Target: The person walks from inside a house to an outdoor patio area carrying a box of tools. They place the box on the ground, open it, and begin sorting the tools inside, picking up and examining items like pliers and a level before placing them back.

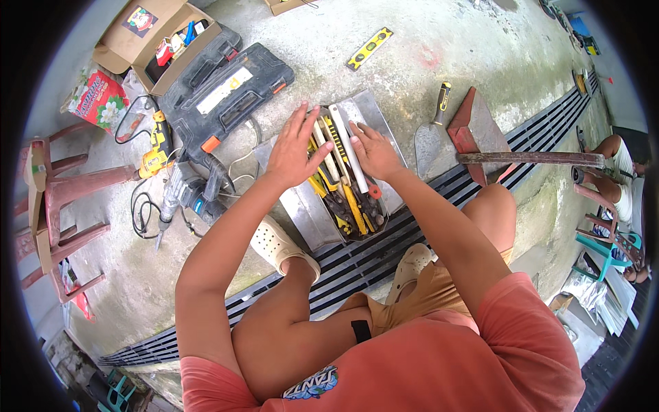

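Observation:
An open grey metal toolbox [312, 213] stands on the floor between my feet, its lid panels spread to both sides. Hand tools with yellow and black handles [353, 206] fill it, and a long white bar [349, 147] lies lengthwise across them. My left hand [296, 150] is over the box's left side, fingers spread and holding nothing, thumb pointing toward the tools. Over the right lid panel rests my right hand [374, 152], fingers stretched out beside the white bar. Whether it touches the bar I cannot tell. A red-ended tool [373, 189] sits near that wrist.
Left are a yellow drill [160, 145], a grey-blue power tool [199, 196], a black tool case [240, 93], a cardboard box [165, 79] and a red chair [86, 182]. A yellow level [369, 48] lies ahead. Right are a trowel [430, 141], a rusty-red metal tool [473, 137] and floor grating [535, 127]; another person sits far right.

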`<state>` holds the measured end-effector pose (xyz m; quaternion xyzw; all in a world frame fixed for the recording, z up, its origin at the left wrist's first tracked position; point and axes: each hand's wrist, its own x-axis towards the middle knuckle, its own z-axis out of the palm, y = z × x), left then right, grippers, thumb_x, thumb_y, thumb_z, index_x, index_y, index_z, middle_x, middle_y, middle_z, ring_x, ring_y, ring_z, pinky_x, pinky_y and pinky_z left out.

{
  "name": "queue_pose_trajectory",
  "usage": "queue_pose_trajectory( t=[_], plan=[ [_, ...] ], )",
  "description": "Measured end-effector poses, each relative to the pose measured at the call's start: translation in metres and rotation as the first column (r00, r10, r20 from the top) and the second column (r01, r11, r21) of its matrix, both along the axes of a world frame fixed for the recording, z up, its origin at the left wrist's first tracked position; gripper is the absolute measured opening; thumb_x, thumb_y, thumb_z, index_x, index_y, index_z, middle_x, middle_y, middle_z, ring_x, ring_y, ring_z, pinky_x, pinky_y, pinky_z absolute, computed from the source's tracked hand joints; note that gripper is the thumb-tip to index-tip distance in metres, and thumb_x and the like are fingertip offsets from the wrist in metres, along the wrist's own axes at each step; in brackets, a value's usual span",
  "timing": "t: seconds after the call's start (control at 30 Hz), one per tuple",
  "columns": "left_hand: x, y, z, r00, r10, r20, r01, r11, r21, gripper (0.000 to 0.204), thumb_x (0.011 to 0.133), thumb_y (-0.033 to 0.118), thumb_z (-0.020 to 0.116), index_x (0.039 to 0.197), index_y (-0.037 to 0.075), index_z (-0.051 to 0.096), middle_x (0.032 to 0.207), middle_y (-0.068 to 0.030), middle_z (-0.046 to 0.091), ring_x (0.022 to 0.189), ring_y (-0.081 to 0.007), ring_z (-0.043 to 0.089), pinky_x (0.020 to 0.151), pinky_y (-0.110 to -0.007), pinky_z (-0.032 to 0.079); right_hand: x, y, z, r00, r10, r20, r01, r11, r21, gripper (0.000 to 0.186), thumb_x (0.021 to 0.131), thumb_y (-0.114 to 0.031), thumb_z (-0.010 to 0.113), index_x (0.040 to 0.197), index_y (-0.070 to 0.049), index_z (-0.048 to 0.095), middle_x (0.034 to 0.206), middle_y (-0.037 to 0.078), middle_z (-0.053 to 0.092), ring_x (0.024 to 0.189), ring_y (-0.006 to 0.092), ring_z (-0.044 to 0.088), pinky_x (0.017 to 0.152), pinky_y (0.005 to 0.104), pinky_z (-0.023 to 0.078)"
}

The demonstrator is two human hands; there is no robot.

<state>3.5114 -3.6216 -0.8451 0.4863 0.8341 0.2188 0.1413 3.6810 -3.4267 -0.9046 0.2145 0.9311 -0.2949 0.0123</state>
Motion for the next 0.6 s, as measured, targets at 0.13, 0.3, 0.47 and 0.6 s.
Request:
queue_pose_trajectory(
  t=[0.13, 0.3, 0.47, 0.6],
  plan=[
    [-0.005, -0.093, -0.009, 0.676, 0.590, 0.441, -0.324, 0.776, -0.541, 0.082, 0.098, 0.059, 0.055, 0.147, -0.005, 0.041, 0.149, -0.0349, 0.045, 0.135, -0.0416, 0.053, 0.108, -0.047, 0.045, 0.030, 0.048, -0.016, 0.908, -0.400, -0.125, 0.384, 0.913, -0.136, 0.061, 0.105, -0.048, 0.048, 0.143, 0.000, 0.054, 0.125, 0.029, 0.066, 0.116, 0.0444, 0.064, 0.099, 0.0481, 0.051],
    [0.075, -0.148, -0.070, 0.335, 0.813, 0.477, -0.501, 0.582, -0.641, 0.088, 0.093, 0.056, 0.065, 0.144, -0.012, 0.042, 0.141, -0.0347, 0.054, 0.134, -0.0438, 0.053, 0.112, -0.044, 0.043, 0.080, 0.039, -0.034, 0.942, -0.277, 0.189, 0.319, 0.915, -0.247, 0.052, 0.099, -0.042, 0.060, 0.128, 0.001, 0.061, 0.111, 0.027, 0.070, 0.104, 0.0428, 0.068, 0.089, 0.0499, 0.053],
    [0.103, -0.153, -0.062, 0.587, 0.773, 0.241, -0.666, 0.631, -0.398, 0.043, 0.089, 0.032, 0.067, 0.111, -0.004, 0.057, 0.099, -0.0276, 0.071, 0.095, -0.0468, 0.070, 0.085, -0.049, 0.056, 0.080, 0.004, 0.012, 0.984, -0.175, -0.040, 0.179, 0.971, 0.157, 0.024, 0.096, -0.026, 0.063, 0.099, -0.002, 0.064, 0.099, 0.022, 0.068, 0.090, 0.0464, 0.066, 0.079, 0.0536, 0.052],
    [0.100, -0.125, -0.011, 0.805, 0.475, 0.355, -0.445, 0.880, -0.168, 0.035, 0.088, 0.033, 0.067, 0.094, 0.002, 0.052, 0.078, -0.0218, 0.069, 0.076, -0.0445, 0.070, 0.073, -0.052, 0.055, 0.070, -0.039, 0.056, 0.996, -0.071, -0.062, 0.081, 0.981, 0.174, 0.019, 0.091, -0.022, 0.068, 0.092, -0.004, 0.063, 0.094, 0.016, 0.066, 0.084, 0.0408, 0.067, 0.072, 0.0505, 0.053]
  ],
)
